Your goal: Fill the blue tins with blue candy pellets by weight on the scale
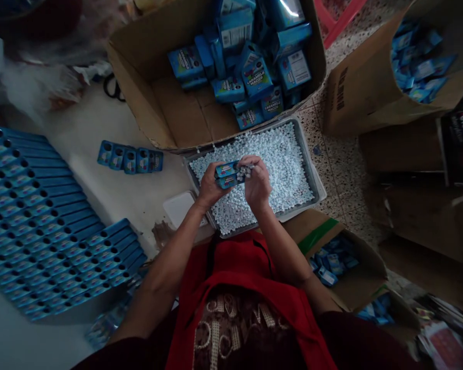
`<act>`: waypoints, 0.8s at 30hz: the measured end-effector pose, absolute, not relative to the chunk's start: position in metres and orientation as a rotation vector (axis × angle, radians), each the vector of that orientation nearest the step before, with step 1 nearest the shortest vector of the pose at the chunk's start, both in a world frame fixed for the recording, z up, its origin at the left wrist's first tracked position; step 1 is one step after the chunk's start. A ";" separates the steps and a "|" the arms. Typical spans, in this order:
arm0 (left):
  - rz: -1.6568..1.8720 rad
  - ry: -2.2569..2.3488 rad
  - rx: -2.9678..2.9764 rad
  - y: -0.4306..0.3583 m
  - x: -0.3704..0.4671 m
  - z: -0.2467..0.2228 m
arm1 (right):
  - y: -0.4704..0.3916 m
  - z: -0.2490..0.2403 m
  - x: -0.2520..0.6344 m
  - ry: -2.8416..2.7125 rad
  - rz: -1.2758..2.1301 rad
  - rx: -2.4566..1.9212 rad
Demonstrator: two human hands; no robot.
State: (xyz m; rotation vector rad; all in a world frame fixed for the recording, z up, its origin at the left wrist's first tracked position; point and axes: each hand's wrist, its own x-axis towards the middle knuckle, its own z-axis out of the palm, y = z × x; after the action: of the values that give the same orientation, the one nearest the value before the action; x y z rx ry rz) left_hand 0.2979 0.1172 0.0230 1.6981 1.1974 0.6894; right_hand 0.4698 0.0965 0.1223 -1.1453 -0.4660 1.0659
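My left hand [211, 186] is closed around two small blue candy boxes [226, 169], held side by side above the tray. My right hand [257, 186] pinches a small heap of pale candies [245, 171] at the right-hand ends of these boxes. Below both hands lies a grey tray [319, 191] filled with loose, pale blue-white candies [281, 159]. To the left, a short row of blue boxes [129, 159] with dark round holes rests on the white table. My fingers partly hide the held boxes' openings.
A large cardboard box [146, 97] with blue "Caramelo Macizo" boxes stands beyond the tray. Stacked blue boxes [42, 221] fill the left. A white lid [180, 206] lies beside the tray. Black scissors [112, 87] lie farther back. Cartons [351, 97] with blue packets stand at right.
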 end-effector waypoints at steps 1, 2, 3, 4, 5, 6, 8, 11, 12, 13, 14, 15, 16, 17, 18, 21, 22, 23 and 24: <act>0.678 1.203 1.705 0.118 0.297 0.026 | 0.096 0.122 0.467 -0.507 1.048 -1.170; 0.664 1.206 1.713 0.119 0.295 0.029 | 0.094 0.121 0.466 -0.545 1.039 -1.182; 0.649 1.209 1.722 0.120 0.292 0.032 | 0.092 0.120 0.465 -0.575 1.041 -1.180; 0.634 1.214 1.731 0.122 0.286 0.034 | 0.088 0.118 0.467 -0.589 1.048 -1.171; 0.622 1.223 1.735 0.123 0.280 0.037 | 0.082 0.115 0.470 -0.583 1.059 -1.169; 0.620 1.243 1.724 0.123 0.273 0.038 | 0.075 0.110 0.476 -0.562 1.063 -1.192; 0.644 1.278 1.645 0.123 0.260 0.039 | 0.057 0.095 0.493 -0.541 1.029 -1.381; 0.674 1.211 1.472 0.119 0.251 0.033 | 0.027 0.066 0.523 -0.689 0.851 -1.832; 0.676 1.178 1.437 0.118 0.250 0.030 | 0.019 0.057 0.532 -0.763 0.800 -1.924; 0.677 1.156 1.415 0.116 0.251 0.026 | 0.013 0.048 0.540 -0.853 0.758 -1.990; 0.683 1.153 1.402 0.114 0.252 0.023 | 0.009 0.041 0.548 -0.948 0.726 -2.034; 0.696 1.164 1.393 0.112 0.253 0.020 | 0.006 0.033 0.555 -1.043 0.697 -2.070; 0.710 1.182 1.385 0.110 0.252 0.017 | 0.005 0.027 0.561 -1.138 0.655 -2.114; 0.723 1.205 1.382 0.107 0.249 0.016 | 0.005 0.022 0.567 -1.215 0.608 -2.154; 0.736 1.237 1.383 0.104 0.244 0.015 | 0.005 0.017 0.573 -1.260 0.564 -2.181; 0.792 1.408 1.405 0.090 0.211 0.021 | 0.004 0.011 0.586 -1.285 0.463 -2.173; 0.816 1.484 1.411 0.085 0.196 0.025 | 0.004 0.013 0.589 -1.300 0.429 -2.148; 0.841 1.566 1.414 0.078 0.180 0.030 | 0.003 0.018 0.591 -1.328 0.397 -2.116; 0.864 1.648 1.416 0.073 0.164 0.036 | 0.004 0.026 0.591 -1.375 0.353 -2.072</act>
State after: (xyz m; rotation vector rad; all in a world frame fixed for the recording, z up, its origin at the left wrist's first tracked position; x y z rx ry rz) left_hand 0.1636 0.0726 0.0357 1.4157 1.6482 0.8645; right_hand 0.5912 0.0040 0.0259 -2.0720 -1.3753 0.3533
